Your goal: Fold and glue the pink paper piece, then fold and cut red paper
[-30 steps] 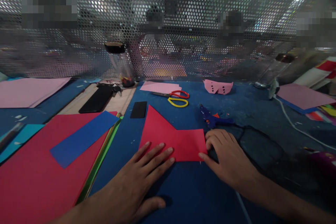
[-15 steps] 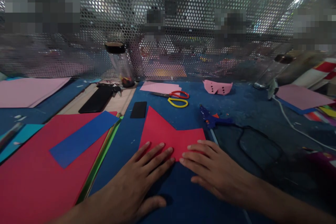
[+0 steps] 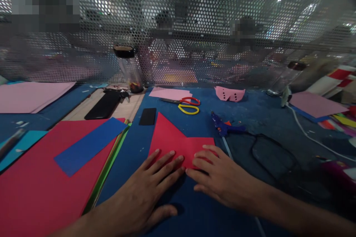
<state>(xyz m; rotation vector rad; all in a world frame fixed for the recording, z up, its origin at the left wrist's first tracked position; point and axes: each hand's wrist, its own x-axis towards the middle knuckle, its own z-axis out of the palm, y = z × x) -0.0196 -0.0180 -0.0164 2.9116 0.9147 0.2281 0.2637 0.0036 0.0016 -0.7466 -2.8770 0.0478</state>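
Note:
A red sheet of paper (image 3: 172, 137), folded so that a tall point rises at its left, lies on the blue table in front of me. My left hand (image 3: 155, 179) rests on its lower left part with fingers spread. My right hand (image 3: 217, 176) lies on the lower right part, fingers stretched out and slightly bent. The fingertips of both hands nearly meet at the paper's near edge, part of which they cover. Beyond the paper are scissors (image 3: 183, 104) with one red and one yellow handle, and a small black card (image 3: 147, 116).
A blue glue gun (image 3: 225, 126) with a dark cable lies at right. To the left, a blue strip (image 3: 90, 146) sits on red sheets (image 3: 41, 192), near a black phone (image 3: 102, 104). A jar (image 3: 129, 70) and pink mask-like cutout (image 3: 229, 94) stand before a perforated metal screen (image 3: 194, 52).
My right hand has slid slightly left along the red paper, closer to my left hand. The left hand has stayed about where it was.

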